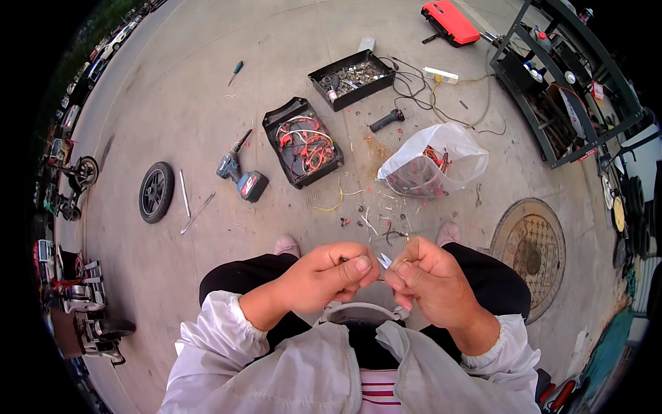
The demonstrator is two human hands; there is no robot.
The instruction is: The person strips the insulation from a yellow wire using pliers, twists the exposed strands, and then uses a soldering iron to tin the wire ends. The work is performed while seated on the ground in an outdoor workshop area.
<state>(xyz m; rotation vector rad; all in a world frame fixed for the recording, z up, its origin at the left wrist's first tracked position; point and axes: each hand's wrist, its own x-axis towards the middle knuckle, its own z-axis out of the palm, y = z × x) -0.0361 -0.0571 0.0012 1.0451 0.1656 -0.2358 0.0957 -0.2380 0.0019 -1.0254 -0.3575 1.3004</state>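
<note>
Both hands meet over the person's lap above the pavement [207, 138]: the left hand [329, 274] and right hand [427, 279] are each curled tight, pinching what looks like a small metal connector [383, 262] between fingertips, beyond it a black case of wires [303, 141].

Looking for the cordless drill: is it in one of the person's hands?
No. The drill lies on the pavement beside the open black case, while the left hand and right hand pinch a small metal piece.
</note>
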